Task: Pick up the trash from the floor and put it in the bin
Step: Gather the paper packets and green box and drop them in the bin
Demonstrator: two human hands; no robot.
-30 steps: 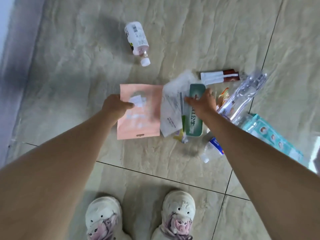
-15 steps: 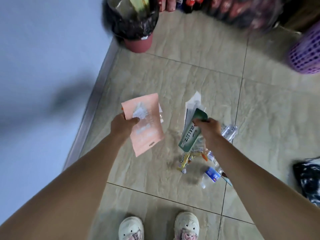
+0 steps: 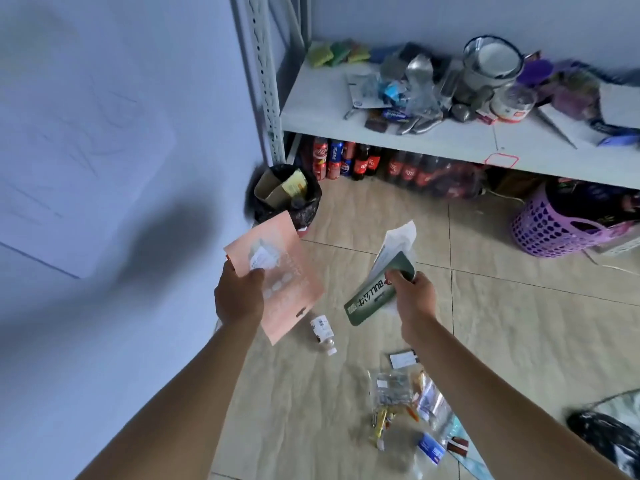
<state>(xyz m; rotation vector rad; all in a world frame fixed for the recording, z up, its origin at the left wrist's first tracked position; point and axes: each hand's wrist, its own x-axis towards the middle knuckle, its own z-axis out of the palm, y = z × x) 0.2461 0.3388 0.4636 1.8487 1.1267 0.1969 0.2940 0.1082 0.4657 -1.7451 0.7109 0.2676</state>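
Observation:
My left hand (image 3: 238, 299) grips a flat pink packet (image 3: 282, 275) held up in the air. My right hand (image 3: 414, 299) grips a green box (image 3: 372, 299) together with a white paper wrapper (image 3: 398, 242). Ahead in the corner stands the bin (image 3: 287, 195), lined with a black bag and holding cardboard and a yellow packet. The pink packet's top edge overlaps the bin's near rim in view. On the floor below lie a small white bottle (image 3: 323, 332), a white and dark card (image 3: 401, 359) and a pile of clear plastic wrappers (image 3: 401, 400).
A white metal shelf (image 3: 450, 133) full of clutter stands behind the bin, with soda bottles (image 3: 346, 159) underneath. A purple basket (image 3: 550, 226) sits at the right. The wall (image 3: 104, 168) runs along the left. A dark patterned thing (image 3: 609, 441) lies bottom right.
Both hands lifted the pink packet and the green box with the paper off the floor. The view rose from the floor and feet toward the bin and shelf.

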